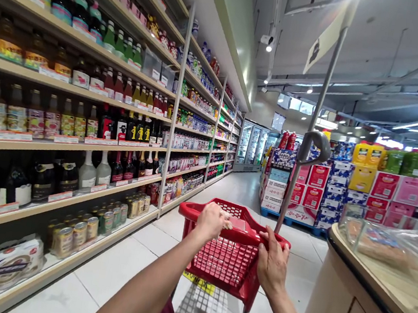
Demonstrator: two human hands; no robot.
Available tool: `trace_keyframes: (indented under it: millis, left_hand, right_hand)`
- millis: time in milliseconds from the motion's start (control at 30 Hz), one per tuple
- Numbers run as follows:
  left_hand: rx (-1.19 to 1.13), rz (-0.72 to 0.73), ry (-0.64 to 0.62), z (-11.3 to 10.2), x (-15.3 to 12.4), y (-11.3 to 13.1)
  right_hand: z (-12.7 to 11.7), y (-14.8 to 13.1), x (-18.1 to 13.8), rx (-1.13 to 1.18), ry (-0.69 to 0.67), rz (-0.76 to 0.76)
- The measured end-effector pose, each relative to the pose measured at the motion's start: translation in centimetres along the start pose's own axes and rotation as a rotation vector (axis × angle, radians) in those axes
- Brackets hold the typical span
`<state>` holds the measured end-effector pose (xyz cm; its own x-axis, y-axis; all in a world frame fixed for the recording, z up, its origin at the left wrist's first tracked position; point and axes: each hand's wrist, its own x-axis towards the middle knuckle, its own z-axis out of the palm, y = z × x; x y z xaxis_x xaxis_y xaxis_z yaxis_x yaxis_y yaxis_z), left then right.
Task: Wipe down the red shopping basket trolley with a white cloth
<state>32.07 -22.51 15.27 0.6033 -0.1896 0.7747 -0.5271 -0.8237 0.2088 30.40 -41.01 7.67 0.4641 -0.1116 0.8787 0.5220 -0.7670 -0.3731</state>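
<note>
The left hand (pixel 212 222) curls round the handle (pixel 240 229) of the red cart (pixel 223 262); the right hand (pixel 272 264) rests over its right end. Pushing seems under way between shelves (pixel 175 121) and worktop (pixel 332 298); what remains cannot be told.

Left hand (pixel 214 221) curls closed, its forearm (pixel 165 270) slanting back below the grip; right hand (pixel 273 261), apart from it, extends fingers (pixel 270 236) forward.

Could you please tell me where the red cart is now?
Low in the head view, just right of centre, the red cart stands between bottle shelves and a counter, left hand and right hand on its handle.
</note>
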Motion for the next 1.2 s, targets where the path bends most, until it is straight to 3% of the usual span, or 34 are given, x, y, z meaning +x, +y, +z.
trace_keyframes:
  millis: [133, 200, 267, 333, 400, 433, 600, 667, 767, 833, 967, 1033, 1133, 1200]
  left_hand:
    - [0.027, 0.199, -0.112, 2.7, 0.1, 3.6]
    - [0.020, 0.301, -0.183, 2.7, 0.0, 3.7]
    - [0.014, 0.240, -0.223, 1.5, 0.0, 2.5]
    - [0.033, 0.086, -0.208, 0.2, 0.0, 1.0]
    - [0.057, -0.012, -0.181, -0.1, -0.1, 0.7]
    - [0.054, 0.008, -0.185, 0.2, -0.2, 1.1]
    - [-0.031, 0.413, -0.239, 2.0, -0.4, 3.0]
    - [-0.014, 0.328, -0.230, 1.1, -0.3, 1.8]
    - [0.052, 0.025, -0.144, 0.0, -0.3, 0.1]
    - [0.038, 0.098, -0.148, 0.6, -0.4, 0.5]
    - [-0.031, 0.453, -0.183, 2.3, -0.8, 1.9]
    - [-0.026, 0.405, -0.161, 1.8, -1.0, 0.8]
    - [0.017, 0.148, -0.040, 0.6, -1.3, -1.5]
    - [0.034, 0.145, -0.001, 0.8, -1.4, -1.3]
  right_hand:
    - [-0.1, 0.3, -0.2, -0.001, -0.006, 0.001]
    - [-0.3, 0.6, -0.4, 0.017, -0.007, 0.011]
    - [-0.4, 0.7, -0.4, 0.042, -0.011, 0.014]
    - [-0.5, 0.6, -0.4, 0.059, -0.012, 0.011]
    - [-0.3, 0.3, -0.4, 0.055, 0.005, 0.021]
    - [-0.3, 0.3, -0.3, 0.047, 0.012, 0.028]
    - [-0.4, 0.5, -0.4, 0.030, -0.010, 0.024]
    - [-0.4, 0.7, -0.4, 0.040, -0.024, 0.007]
    - [-0.3, 0.7, -0.4, 0.025, 0.000, 0.013]
    - [-0.2, 0.5, -0.4, 0.007, 0.018, 0.017]
    - [-0.5, 0.4, -0.2, 0.029, -0.010, 0.000]
    - [-0.6, 0.4, -0.1, 0.053, -0.024, 0.007]
    - [-0.5, 0.4, -0.1, 0.058, -0.016, 0.014]
    - [-0.3, 0.4, -0.1, 0.040, -0.003, 0.013]
